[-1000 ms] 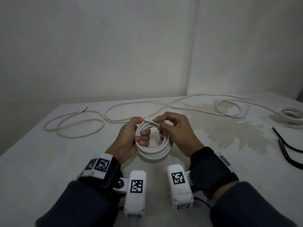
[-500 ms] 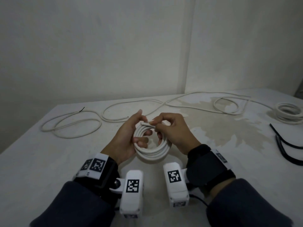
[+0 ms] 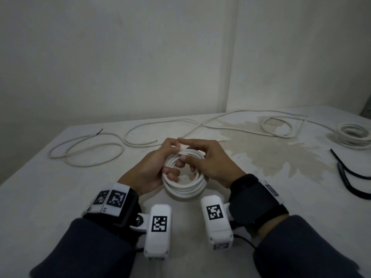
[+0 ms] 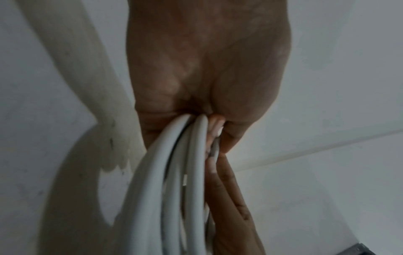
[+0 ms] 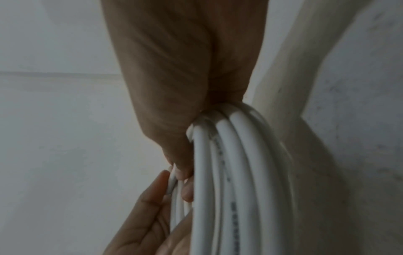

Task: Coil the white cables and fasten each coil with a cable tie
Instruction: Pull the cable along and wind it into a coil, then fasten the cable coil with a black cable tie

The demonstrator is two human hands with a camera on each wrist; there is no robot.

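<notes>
- Head view: cable end, trailing across the worktop (image 3: 60, 197) a second ago, now tucked onto the coil (image 3: 185, 189).
- Left hand (image 3: 152, 173) and right hand (image 3: 212, 167): both grips closed round the coil; coiling looks done, tie next.

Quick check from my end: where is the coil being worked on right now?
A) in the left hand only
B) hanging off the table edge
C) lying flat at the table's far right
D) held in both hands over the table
D: the left hand and right hand both grip the white coil above the table.
</notes>
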